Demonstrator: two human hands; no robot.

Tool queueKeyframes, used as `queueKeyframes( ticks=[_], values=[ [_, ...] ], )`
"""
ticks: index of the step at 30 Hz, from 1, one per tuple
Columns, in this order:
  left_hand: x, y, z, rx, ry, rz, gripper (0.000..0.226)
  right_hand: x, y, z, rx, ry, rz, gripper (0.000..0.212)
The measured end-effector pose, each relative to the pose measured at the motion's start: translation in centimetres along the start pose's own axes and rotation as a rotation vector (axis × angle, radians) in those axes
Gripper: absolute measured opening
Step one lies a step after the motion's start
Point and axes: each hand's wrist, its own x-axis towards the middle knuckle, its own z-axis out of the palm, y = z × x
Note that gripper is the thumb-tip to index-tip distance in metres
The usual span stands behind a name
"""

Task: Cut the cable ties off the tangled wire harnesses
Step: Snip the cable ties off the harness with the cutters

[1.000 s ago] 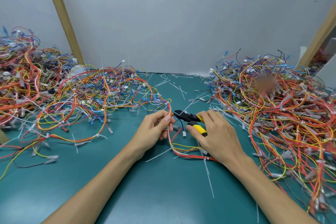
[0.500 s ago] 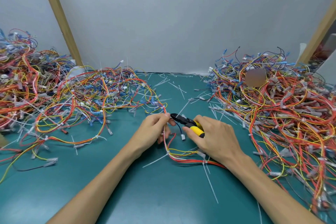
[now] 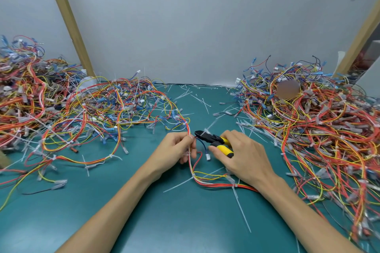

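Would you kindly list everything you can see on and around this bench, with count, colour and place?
held wire harness: one, red, yellow and white, table centre
cutters: one, black head, yellow handles, table centre
left harness heap: one, mostly red, yellow, blue, table left
right harness heap: one, mostly red, yellow, table right
loose cable ties: many, white, scattered on the table
table: one, teal, foreground
wall: one, grey, behind
wooden posts: two, tan, left and right against the wall
left hand: one, pinches the held wire harness
right hand: one, grips the cutters
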Motion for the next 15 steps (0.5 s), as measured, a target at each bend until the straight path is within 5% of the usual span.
queueKeyframes(
  ticks=[15],
  values=[
    [0.01, -0.03, -0.59, -0.008, -0.065, -0.037, 0.032, 0.03, 0.27, -0.82, 0.159, -0.044, -0.004, 0.048]
  ],
)
